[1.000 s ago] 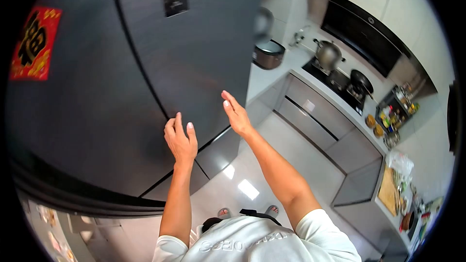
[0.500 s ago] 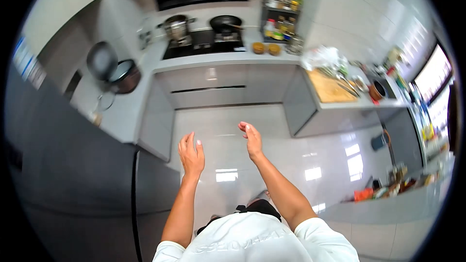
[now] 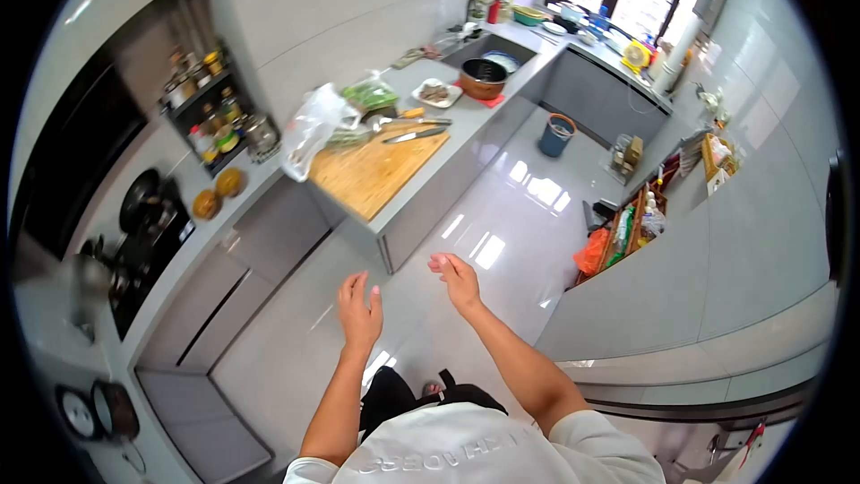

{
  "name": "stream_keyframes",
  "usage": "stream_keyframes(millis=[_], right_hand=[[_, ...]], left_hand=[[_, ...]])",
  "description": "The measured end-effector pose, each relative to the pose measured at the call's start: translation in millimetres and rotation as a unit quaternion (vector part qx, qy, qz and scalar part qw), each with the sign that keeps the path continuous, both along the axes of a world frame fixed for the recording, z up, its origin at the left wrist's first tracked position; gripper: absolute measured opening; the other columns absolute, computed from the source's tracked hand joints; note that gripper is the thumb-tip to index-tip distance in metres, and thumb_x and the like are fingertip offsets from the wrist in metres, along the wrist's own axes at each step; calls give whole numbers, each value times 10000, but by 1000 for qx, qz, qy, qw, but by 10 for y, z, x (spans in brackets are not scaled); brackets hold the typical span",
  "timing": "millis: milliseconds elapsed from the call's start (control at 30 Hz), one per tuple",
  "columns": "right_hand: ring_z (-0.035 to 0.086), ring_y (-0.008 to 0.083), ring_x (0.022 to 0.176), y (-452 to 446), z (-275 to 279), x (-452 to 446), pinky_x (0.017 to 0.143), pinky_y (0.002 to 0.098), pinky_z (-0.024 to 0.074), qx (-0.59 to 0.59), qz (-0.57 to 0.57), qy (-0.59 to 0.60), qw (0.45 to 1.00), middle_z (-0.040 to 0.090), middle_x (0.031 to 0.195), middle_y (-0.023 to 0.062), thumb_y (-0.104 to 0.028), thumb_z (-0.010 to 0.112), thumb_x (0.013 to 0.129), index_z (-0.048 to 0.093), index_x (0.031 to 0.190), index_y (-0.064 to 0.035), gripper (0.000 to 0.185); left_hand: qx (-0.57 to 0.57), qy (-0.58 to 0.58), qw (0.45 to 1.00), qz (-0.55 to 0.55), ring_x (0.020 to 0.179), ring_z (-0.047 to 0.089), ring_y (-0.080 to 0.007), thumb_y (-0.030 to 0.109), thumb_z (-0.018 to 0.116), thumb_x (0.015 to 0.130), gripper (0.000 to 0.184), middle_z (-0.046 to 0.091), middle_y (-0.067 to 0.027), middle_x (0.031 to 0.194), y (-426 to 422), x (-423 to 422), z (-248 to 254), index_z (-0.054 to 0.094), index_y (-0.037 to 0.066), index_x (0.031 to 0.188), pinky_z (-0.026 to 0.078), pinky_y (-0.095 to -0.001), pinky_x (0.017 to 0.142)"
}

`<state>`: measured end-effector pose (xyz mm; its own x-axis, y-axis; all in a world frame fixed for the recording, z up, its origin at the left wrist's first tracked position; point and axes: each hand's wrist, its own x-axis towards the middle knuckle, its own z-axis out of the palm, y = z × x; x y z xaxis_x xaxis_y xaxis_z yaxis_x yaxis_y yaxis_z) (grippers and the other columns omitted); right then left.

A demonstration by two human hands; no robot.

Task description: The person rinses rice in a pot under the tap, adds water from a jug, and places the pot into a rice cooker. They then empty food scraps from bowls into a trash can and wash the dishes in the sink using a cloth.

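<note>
My left hand (image 3: 360,312) is held out over the floor with nothing in it, thumb apart from the raised fingers. Level with it, my right hand (image 3: 459,283) is also bare, its fingers loosely bent and pointing left. Neither touches anything. Beyond them, the nearest surface is the counter with a wooden cutting board (image 3: 376,175). Two knives, one of them a knife (image 3: 415,135) with a dark blade, lie at the board's far side. A white plastic bag (image 3: 318,125) and a green bag of vegetables (image 3: 370,91) sit along its back edge.
A brown pot (image 3: 482,79) stands by the sink, beside a plate of food (image 3: 436,93). At left are the stove (image 3: 148,251), two orange-lidded jars (image 3: 218,194) and a spice rack (image 3: 208,112). A blue bucket (image 3: 556,135) and an orange bag (image 3: 592,251) are on the floor side.
My view has swung to the right, so the stove has shifted left and the cutting board, sink and window have come towards the middle. Both hands stay raised in front of me, holding nothing.
</note>
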<state>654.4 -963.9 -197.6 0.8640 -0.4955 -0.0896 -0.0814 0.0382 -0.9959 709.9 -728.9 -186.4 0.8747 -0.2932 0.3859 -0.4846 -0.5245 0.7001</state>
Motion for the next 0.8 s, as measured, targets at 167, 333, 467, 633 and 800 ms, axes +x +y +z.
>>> stream_keyframes(millis=[167, 333, 467, 633, 800], right_hand=[[723, 162, 1048, -935, -218, 416, 868, 311, 538, 4, -95, 53, 994, 777, 1127, 90, -326, 565, 1092, 714, 1257, -42, 361], [718, 144, 1006, -1854, -73, 1043, 847, 306, 536, -9, -173, 78, 982, 766, 1059, 57, -287, 594, 1079, 721, 1235, -55, 307], [711, 152, 970, -2594, 86, 1464, 843, 317, 539, 15, -219, 63, 974, 756, 1077, 64, -250, 592, 1082, 713, 1249, -45, 291], [711, 145, 951, -3648, -78, 1892, 817, 302, 539, 41, -264, 53, 962, 755, 1072, 53, -218, 621, 1066, 718, 1234, -49, 257], [717, 144, 931, -4981, -376, 2481, 794, 299, 543, 54, -259, 61, 963, 758, 1074, 57, -197, 627, 1061, 719, 1230, -54, 240]], left_hand=[[-19, 13, 996, -83, 1257, 561, -376, 146, 643, 1003, 367, 591, -195, 1349, -1222, 1018, -184, 639, -1, 1339, 448, -454, 1083], [-36, -10, 986, -162, 1185, 599, -349, 125, 648, 995, 357, 611, -182, 1313, -2411, 2197, -245, 645, 6, 1332, 491, -427, 1015], [-64, 31, 977, -202, 1118, 622, -276, 105, 663, 979, 362, 627, -153, 1288, -3394, 2973, -197, 651, 22, 1331, 529, -364, 882], [-96, 101, 963, -229, 1076, 635, -235, 97, 673, 968, 375, 634, -122, 1285, -4597, 3639, -295, 655, 32, 1337, 535, -334, 815], [-106, 151, 965, -184, 1034, 651, -246, 107, 693, 951, 380, 634, -129, 1272, -5866, 4413, -529, 652, 21, 1318, 546, -356, 832]])
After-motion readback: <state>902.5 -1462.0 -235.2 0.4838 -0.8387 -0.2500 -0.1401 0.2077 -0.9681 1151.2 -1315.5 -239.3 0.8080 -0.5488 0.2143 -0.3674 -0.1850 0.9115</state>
